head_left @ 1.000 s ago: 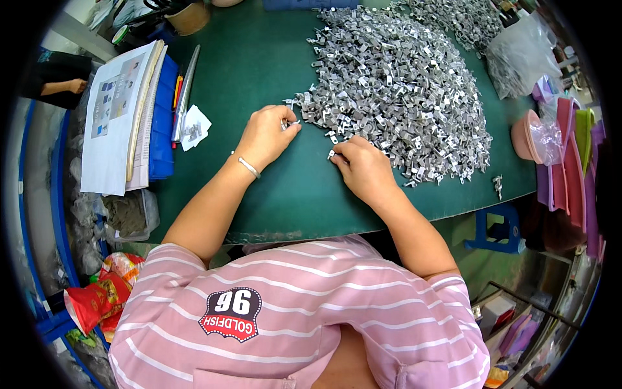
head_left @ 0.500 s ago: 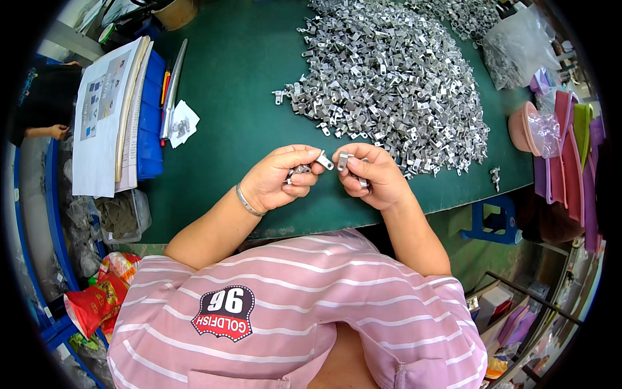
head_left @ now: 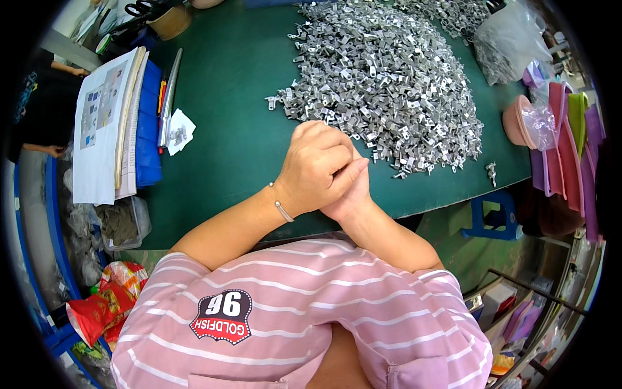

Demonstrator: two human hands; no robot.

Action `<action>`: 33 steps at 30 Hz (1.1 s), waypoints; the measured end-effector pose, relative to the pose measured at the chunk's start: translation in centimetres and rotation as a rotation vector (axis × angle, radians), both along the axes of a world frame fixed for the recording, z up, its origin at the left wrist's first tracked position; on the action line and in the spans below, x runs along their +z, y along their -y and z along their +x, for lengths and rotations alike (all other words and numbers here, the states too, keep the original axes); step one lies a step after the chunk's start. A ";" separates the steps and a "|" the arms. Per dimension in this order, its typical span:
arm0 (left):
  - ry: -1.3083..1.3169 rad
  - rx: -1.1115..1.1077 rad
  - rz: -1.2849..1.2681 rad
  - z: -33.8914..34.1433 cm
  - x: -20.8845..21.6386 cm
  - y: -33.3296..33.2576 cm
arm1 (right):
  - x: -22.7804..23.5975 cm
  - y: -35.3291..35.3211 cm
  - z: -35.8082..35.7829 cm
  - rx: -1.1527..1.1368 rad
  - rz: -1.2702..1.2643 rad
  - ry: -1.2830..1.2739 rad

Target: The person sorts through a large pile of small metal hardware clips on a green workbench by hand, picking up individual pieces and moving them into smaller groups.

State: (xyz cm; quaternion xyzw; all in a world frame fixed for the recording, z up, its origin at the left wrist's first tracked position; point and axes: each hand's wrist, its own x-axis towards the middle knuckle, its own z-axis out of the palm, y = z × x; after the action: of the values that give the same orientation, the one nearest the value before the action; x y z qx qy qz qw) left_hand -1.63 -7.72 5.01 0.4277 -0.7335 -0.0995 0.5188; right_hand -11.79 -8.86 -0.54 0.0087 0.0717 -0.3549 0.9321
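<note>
My two hands are brought together above the near part of the green table (head_left: 227, 91). My left hand (head_left: 312, 167), with a thin metal bangle at its wrist, is closed and lies over the right one. Beneath it my right hand (head_left: 352, 194) is closed as well, its fingers mostly covered. Whatever lies between the palms cannot be seen in this view. Just beyond the knuckles spreads a large heap of small silver metal brackets (head_left: 395, 84), each with a hole in a flat tab.
To the left stand a blue tray (head_left: 149, 123) with papers, a metal ruler (head_left: 172, 91) and a white scrap (head_left: 181, 131) bearing small parts. A pink bucket (head_left: 518, 121), a plastic bag (head_left: 512, 45) and a blue stool (head_left: 490, 216) are on the right. Another person (head_left: 42, 110) is at far left.
Half a second ago my hands were apart, each pinching a metal bracket with more in the palms. They have since come together, left over right, and the brackets are hidden.
</note>
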 end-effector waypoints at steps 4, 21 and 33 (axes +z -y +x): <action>-0.084 -0.028 -0.035 0.1 0.7 -0.2 | 2.0 -0.7 -1.8 -0.039 0.012 -0.185; -0.501 0.109 0.440 4.2 -1.2 -2.3 | -11.8 -5.4 -15.9 0.190 0.417 -0.422; 0.042 0.378 0.519 7.3 -2.1 0.5 | -21.4 -3.8 -8.5 -0.143 0.112 -1.040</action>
State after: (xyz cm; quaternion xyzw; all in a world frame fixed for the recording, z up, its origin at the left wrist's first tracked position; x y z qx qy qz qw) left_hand 5.63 -8.27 2.94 0.6764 -0.6016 -0.1764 0.3866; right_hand -20.32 -5.11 -21.94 -0.1141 0.5426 -0.3706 0.7451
